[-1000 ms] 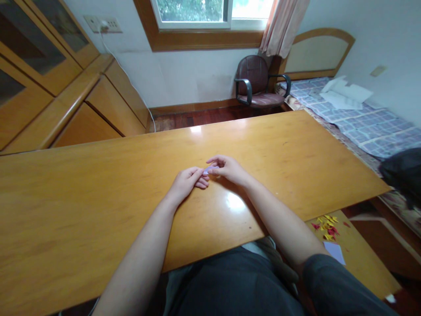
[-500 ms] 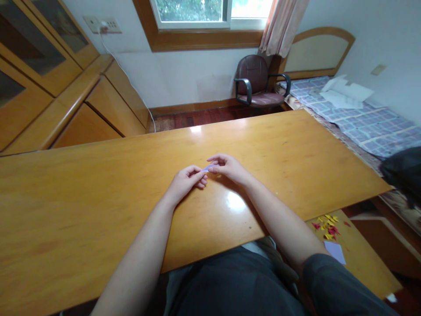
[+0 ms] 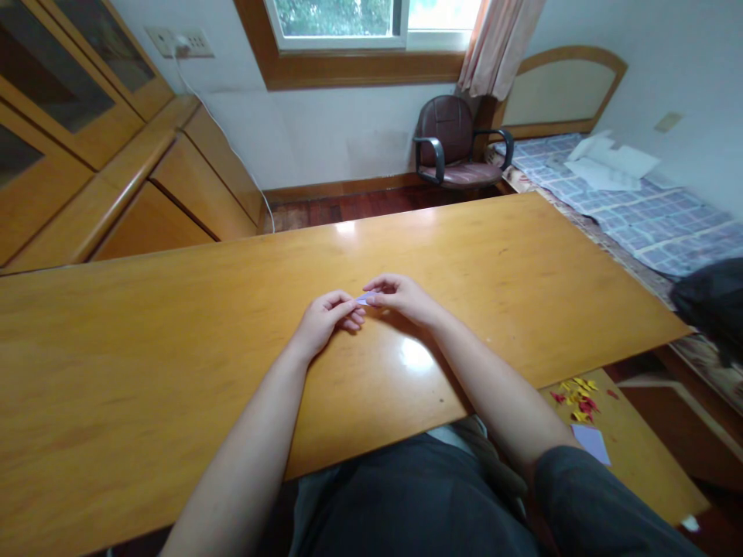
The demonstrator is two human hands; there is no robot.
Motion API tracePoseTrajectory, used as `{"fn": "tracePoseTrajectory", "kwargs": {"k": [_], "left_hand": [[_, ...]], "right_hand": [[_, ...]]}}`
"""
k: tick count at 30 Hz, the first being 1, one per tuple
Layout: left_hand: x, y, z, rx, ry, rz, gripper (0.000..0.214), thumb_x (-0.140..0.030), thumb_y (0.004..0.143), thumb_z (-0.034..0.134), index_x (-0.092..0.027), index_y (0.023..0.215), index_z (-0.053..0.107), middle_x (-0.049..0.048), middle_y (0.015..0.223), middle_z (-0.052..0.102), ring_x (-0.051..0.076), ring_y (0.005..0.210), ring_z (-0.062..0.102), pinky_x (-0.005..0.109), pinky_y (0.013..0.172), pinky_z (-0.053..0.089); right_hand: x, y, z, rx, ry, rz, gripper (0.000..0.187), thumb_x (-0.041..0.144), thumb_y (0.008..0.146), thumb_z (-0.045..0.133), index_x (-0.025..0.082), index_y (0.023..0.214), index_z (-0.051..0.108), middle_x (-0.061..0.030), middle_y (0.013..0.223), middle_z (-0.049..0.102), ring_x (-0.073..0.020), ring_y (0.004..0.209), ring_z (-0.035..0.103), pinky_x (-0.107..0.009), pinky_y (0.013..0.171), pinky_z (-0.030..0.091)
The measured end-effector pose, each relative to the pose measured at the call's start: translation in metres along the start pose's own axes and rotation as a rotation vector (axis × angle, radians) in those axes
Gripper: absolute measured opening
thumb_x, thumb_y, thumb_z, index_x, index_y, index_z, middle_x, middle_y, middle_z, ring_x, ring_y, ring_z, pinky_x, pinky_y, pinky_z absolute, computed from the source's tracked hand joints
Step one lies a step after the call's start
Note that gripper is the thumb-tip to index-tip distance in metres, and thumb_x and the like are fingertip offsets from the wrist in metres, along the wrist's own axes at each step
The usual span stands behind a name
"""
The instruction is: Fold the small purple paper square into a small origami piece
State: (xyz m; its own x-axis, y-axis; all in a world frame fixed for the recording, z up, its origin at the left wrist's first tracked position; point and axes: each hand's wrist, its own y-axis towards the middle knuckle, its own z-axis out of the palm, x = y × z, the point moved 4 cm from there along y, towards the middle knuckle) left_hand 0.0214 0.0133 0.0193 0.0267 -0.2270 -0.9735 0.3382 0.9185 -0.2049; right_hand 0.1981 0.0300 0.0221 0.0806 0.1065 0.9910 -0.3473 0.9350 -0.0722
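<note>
A small pale purple piece of paper [image 3: 365, 297] sits between my two hands, just above the middle of the long wooden table [image 3: 174, 348]. My left hand [image 3: 326, 319] rests on the table with its fingers curled and pinched on the paper's left end. My right hand [image 3: 402, 297] comes in from the right, fingertips pressed together on the paper's other end. Most of the paper is hidden by my fingers.
A lower wooden surface [image 3: 627, 456] at the right holds several small red and yellow folded paper pieces [image 3: 577, 398] and a purple paper square [image 3: 590, 442]. Behind the table stand a brown armchair [image 3: 456, 147], a bed [image 3: 638, 209] and wooden cabinets [image 3: 87, 155].
Both hands stay almost in place; the fingers shifted slightly on the small paper, and the left hand drew a little closer to the right.
</note>
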Motion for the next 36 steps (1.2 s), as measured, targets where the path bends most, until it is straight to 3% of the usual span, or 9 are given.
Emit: {"fn": "tracePoseTrajectory", "kwargs": {"k": [8, 14, 36], "left_hand": [[-0.0012, 0.0011, 0.0024, -0.033, 0.068, 0.032, 0.034, -0.045, 0.074, 0.074, -0.013, 0.078, 0.064, 0.0053, 0.07, 0.071, 0.016, 0.056, 0.067, 0.028, 0.057, 0.056], [0.0005, 0.0025, 0.0025, -0.055, 0.186, 0.086, 0.033, -0.046, 0.079, 0.07, -0.014, 0.08, 0.064, 0.0038, 0.069, 0.069, 0.016, 0.057, 0.067, 0.028, 0.058, 0.057], [-0.001, -0.0016, 0.0075, 0.055, 0.176, 0.051, 0.034, -0.047, 0.084, 0.064, -0.013, 0.082, 0.064, 0.0067, 0.071, 0.072, 0.017, 0.057, 0.07, 0.028, 0.056, 0.058]], "right_hand": [[-0.0013, 0.0021, 0.0032, 0.017, -0.026, -0.021, 0.037, 0.033, 0.068, 0.081, 0.016, 0.099, 0.069, -0.0026, 0.086, 0.069, -0.0136, 0.076, 0.061, -0.026, 0.069, 0.046], [-0.0048, 0.0026, 0.0076, 0.016, -0.089, -0.007, 0.033, 0.035, 0.07, 0.078, 0.016, 0.094, 0.067, -0.0023, 0.083, 0.067, -0.0138, 0.072, 0.059, -0.025, 0.06, 0.046], [-0.0007, -0.0011, 0.006, 0.027, 0.012, 0.081, 0.032, 0.027, 0.067, 0.08, 0.016, 0.09, 0.062, 0.0001, 0.075, 0.065, -0.0108, 0.063, 0.058, -0.024, 0.058, 0.045]]}}
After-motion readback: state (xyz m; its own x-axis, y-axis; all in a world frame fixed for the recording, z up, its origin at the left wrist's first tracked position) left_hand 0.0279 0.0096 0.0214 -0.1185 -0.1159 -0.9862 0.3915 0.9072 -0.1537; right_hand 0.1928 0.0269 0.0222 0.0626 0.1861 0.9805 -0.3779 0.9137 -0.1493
